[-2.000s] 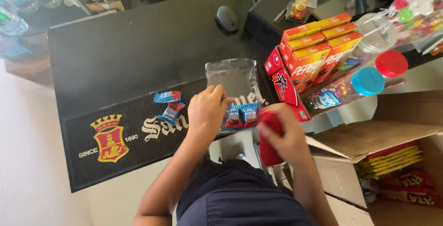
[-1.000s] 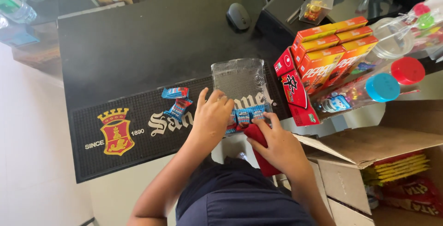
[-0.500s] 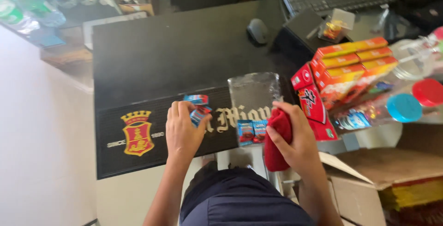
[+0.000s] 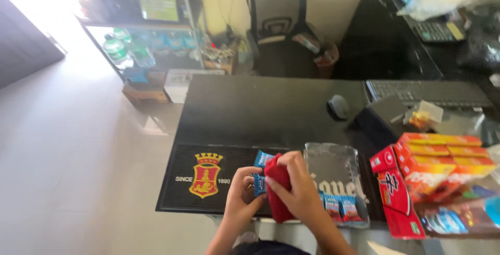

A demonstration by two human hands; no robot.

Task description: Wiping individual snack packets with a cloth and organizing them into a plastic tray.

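Note:
My right hand (image 4: 298, 186) grips a red cloth-like pouch (image 4: 277, 192) over the black rubber mat (image 4: 208, 203) at the counter's front edge. My left hand (image 4: 242, 194) meets it from the left, fingers closed around a small blue packet (image 4: 259, 184). Another blue packet (image 4: 262, 157) lies on the mat just behind the hands. To the right lies a clear plastic bag (image 4: 333, 174) with small blue and red packets (image 4: 341, 207) at its near end.
Stacked orange and red boxes (image 4: 437, 162) stand at the right. A mouse (image 4: 338, 106), keyboard (image 4: 427, 92) and black chair (image 4: 278, 26) are farther back on and behind the dark counter (image 4: 260, 109). Shelves with bottles (image 4: 135, 36) stand at left.
My right hand has carried the red pouch left from beside the clear bag to meet my left hand. The left hand has closed on a blue packet. The view tilted upward.

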